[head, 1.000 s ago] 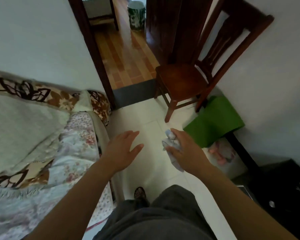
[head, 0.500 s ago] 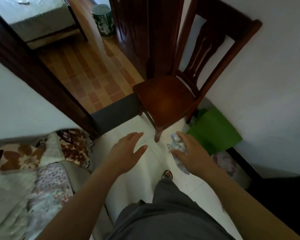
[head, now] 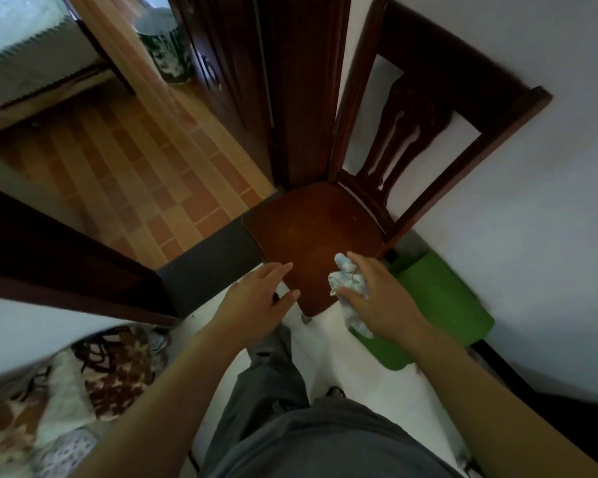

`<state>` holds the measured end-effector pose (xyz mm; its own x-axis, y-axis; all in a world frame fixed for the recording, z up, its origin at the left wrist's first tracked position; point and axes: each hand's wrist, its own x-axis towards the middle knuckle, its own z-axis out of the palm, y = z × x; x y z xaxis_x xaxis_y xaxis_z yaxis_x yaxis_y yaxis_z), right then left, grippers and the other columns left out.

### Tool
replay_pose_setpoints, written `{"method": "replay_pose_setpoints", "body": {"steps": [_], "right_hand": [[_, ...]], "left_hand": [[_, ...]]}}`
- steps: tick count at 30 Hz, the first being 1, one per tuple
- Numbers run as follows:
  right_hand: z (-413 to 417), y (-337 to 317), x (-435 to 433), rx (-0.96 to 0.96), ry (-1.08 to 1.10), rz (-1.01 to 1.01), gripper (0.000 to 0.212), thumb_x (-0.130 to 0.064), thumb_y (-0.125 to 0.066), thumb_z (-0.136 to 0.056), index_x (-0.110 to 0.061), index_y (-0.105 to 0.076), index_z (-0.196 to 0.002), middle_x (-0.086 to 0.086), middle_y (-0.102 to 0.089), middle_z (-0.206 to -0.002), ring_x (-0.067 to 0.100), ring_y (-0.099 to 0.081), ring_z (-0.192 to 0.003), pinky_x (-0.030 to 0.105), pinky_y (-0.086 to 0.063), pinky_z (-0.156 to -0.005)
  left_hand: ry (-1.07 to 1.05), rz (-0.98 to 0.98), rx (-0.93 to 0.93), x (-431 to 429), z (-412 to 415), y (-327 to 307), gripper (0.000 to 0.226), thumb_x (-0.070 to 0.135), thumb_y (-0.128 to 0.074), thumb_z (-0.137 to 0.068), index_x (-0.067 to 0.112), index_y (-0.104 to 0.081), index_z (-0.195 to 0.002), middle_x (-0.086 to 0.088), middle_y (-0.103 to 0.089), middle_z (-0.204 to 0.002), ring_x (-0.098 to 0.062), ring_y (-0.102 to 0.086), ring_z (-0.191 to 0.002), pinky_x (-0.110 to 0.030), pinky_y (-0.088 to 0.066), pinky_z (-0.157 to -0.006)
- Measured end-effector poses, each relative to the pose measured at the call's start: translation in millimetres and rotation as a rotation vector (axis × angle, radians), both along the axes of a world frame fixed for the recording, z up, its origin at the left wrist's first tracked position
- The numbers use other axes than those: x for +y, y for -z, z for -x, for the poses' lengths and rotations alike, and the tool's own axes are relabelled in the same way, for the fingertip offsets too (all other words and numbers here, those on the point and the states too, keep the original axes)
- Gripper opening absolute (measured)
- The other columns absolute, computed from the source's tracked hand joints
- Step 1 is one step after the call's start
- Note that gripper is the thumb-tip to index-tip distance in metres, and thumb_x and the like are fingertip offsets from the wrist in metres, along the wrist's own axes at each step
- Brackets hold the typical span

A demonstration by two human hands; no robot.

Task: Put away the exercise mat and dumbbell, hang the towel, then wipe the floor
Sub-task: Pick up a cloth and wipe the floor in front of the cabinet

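The person has walked closer to the chair (head: 311,232). A second ago both hands were above the white floor (head: 342,370), well in front of the chair. Now the left hand (head: 256,305), with fingers stretched, reaches the front edge of the chair seat. The right hand (head: 384,305), gripping the crumpled cloth (head: 347,281), has come over the seat's front right corner, just beside the green mat (head: 442,298). The bed (head: 94,374) has slid to the lower left, so only its corner shows. One leg (head: 273,374) in grey trousers is now stepped forward.
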<state>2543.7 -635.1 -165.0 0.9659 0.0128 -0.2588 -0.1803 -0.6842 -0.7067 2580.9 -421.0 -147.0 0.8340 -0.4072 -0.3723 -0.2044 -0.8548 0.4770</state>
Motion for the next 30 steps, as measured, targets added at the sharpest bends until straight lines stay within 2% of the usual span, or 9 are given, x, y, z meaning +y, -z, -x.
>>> {"method": "replay_pose_setpoints", "body": {"steps": [5,9,13,17,20,23,25,27,30], "right_hand": [[-81.7,12.9,3.6,0.033,0.105,0.025,0.057,-0.038,-0.056,-0.090,-0.022,-0.033,-0.140,-0.003,-0.042,-0.137,0.012,-0.043,-0.121,0.028,-0.036,-0.099],[-140.6,24.9,11.8,0.100,0.201,0.011,0.056,-0.037,-0.057,-0.089,-0.022,-0.035,-0.138,-0.002,-0.044,-0.134,0.013,-0.045,-0.118,0.032,-0.038,-0.099],[-189.3,48.0,17.9,0.142,0.234,0.015,0.054,-0.040,-0.056,-0.089,-0.027,-0.035,-0.137,-0.005,-0.044,-0.131,0.013,-0.047,-0.116,0.039,-0.043,-0.095],[-228.0,87.3,11.3,0.181,0.279,-0.038,0.032,-0.051,-0.051,-0.083,-0.039,-0.043,-0.111,-0.012,-0.051,-0.110,0.011,-0.056,-0.105,0.044,-0.050,-0.086],[-248.7,135.2,0.5,0.198,0.286,-0.060,0.033,-0.052,-0.048,-0.081,-0.045,-0.042,-0.114,-0.016,-0.052,-0.107,0.009,-0.056,-0.101,0.042,-0.050,-0.085],[-265.6,182.1,-10.9,0.213,0.298,-0.086,0.024,-0.050,-0.049,-0.084,-0.058,-0.036,-0.102,-0.025,-0.044,-0.088,0.011,-0.054,-0.084,0.044,-0.052,-0.082],[-277.4,209.4,-16.7,0.211,0.316,-0.085,0.035,-0.046,-0.052,-0.084,-0.048,-0.041,-0.117,-0.016,-0.052,-0.105,0.011,-0.058,-0.098,0.041,-0.050,-0.086],[-290.5,235.4,-23.3,0.165,0.316,-0.028,0.050,-0.041,-0.055,-0.086,-0.033,-0.038,-0.132,-0.007,-0.051,-0.124,0.013,-0.053,-0.112,0.041,-0.047,-0.092],[-309.3,277.1,-32.3,0.117,0.271,0.053,0.054,-0.038,-0.055,-0.088,-0.027,-0.036,-0.138,-0.005,-0.047,-0.134,0.015,-0.047,-0.119,0.042,-0.043,-0.097]], "left_hand": [[0.124,-0.024,0.035,0.7,-110.3,16.3,0.057,0.050,-0.038,-0.094,0.027,-0.026,-0.145,0.004,-0.031,-0.150,-0.019,-0.040,-0.130,-0.050,-0.033,-0.107],[0.237,-0.047,0.071,-0.3,-195.9,26.6,0.056,0.050,-0.038,-0.094,0.027,-0.027,-0.144,0.003,-0.033,-0.149,-0.018,-0.039,-0.131,-0.047,-0.035,-0.106],[0.338,-0.071,0.079,-13.0,-266.3,45.5,0.057,0.051,-0.037,-0.093,0.028,-0.027,-0.144,0.002,-0.033,-0.149,-0.019,-0.037,-0.133,-0.051,-0.035,-0.105],[0.414,-0.071,0.096,-34.3,-310.2,74.2,0.057,0.052,-0.037,-0.093,0.026,-0.028,-0.143,0.001,-0.035,-0.148,-0.018,-0.037,-0.133,-0.049,-0.036,-0.105],[0.440,-0.096,0.135,-47.6,-333.7,113.6,0.058,0.052,-0.037,-0.093,0.027,-0.026,-0.144,0.002,-0.033,-0.149,-0.017,-0.035,-0.134,-0.047,-0.035,-0.106],[0.459,-0.152,0.156,-61.0,-350.5,161.7,0.059,0.053,-0.036,-0.092,0.029,-0.023,-0.144,0.004,-0.030,-0.150,-0.017,-0.033,-0.136,-0.049,-0.034,-0.107],[0.474,-0.174,0.165,-71.0,-359.4,194.3,0.059,0.055,-0.034,-0.092,0.030,-0.022,-0.144,0.004,-0.029,-0.151,-0.018,-0.032,-0.136,-0.050,-0.034,-0.107],[0.487,-0.186,0.165,-80.3,-367.2,226.7,0.059,0.055,-0.035,-0.092,0.031,-0.021,-0.144,0.004,-0.028,-0.151,-0.018,-0.030,-0.137,-0.050,-0.033,-0.107],[0.483,-0.185,0.159,-89.6,-377.4,269.8,0.059,0.054,-0.034,-0.092,0.031,-0.020,-0.144,0.005,-0.027,-0.152,-0.017,-0.029,-0.138,-0.050,-0.033,-0.108]]}}
